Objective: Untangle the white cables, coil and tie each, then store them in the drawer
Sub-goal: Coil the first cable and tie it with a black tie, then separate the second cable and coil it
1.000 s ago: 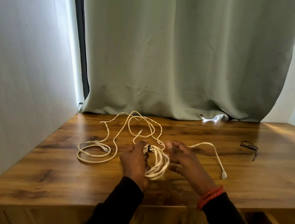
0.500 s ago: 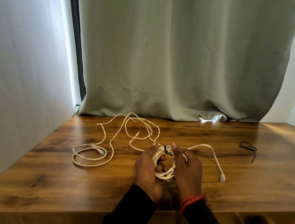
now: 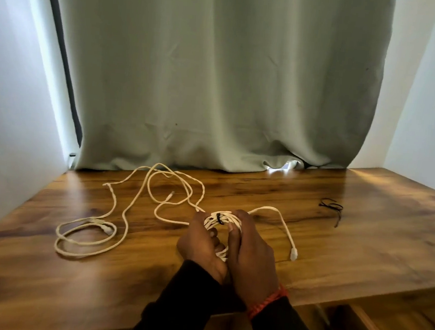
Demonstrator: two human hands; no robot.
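Wooden table [image 3: 361, 256], both hands [image 3: 228, 244] gripping white coil [image 3: 219, 219], coil's lower half hidden

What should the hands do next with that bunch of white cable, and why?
Probably pull the black tie snug. Both hands, left hand and right hand, hold the coil with the tie already around it, but a loose end trails off to the right.
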